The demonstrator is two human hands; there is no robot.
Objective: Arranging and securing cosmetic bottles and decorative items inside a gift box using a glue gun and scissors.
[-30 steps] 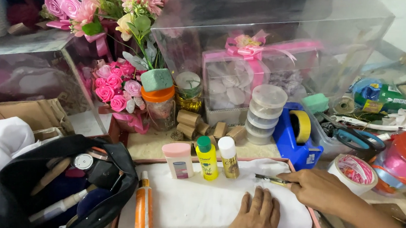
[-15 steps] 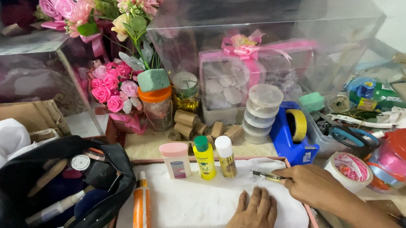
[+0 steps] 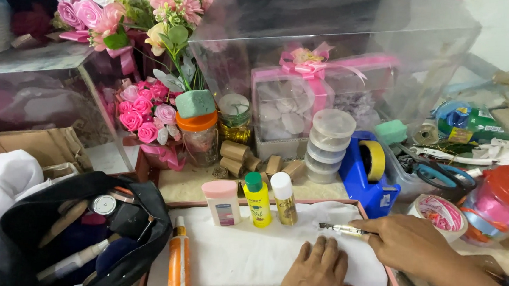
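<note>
My left hand (image 3: 315, 275) lies flat, palm down, on a white cloth (image 3: 240, 261) spread inside a shallow pink-edged tray (image 3: 355, 202). My right hand (image 3: 410, 244) pinches a thin brush-like stick (image 3: 338, 228), its tip pointing left just above the cloth. Three small bottles stand along the cloth's far edge: a pink-capped one (image 3: 221, 202), a yellow one with a green cap (image 3: 257, 200) and a white-capped one (image 3: 284, 198). An orange tube (image 3: 178, 264) lies at the cloth's left edge.
An open black pouch (image 3: 75, 235) full of cosmetics sits at left. A blue tape dispenser (image 3: 370, 172), stacked clear tubs (image 3: 328, 145), scissors (image 3: 437, 171), a tape roll (image 3: 442, 214) and a red-lidded jar (image 3: 504, 199) crowd the right. Flower bouquets (image 3: 149, 28) and a clear box with pink ribbon (image 3: 318, 82) stand behind.
Both hands stay almost where they were; the view has shifted slightly, and the right hand with the stick has edged a little.
</note>
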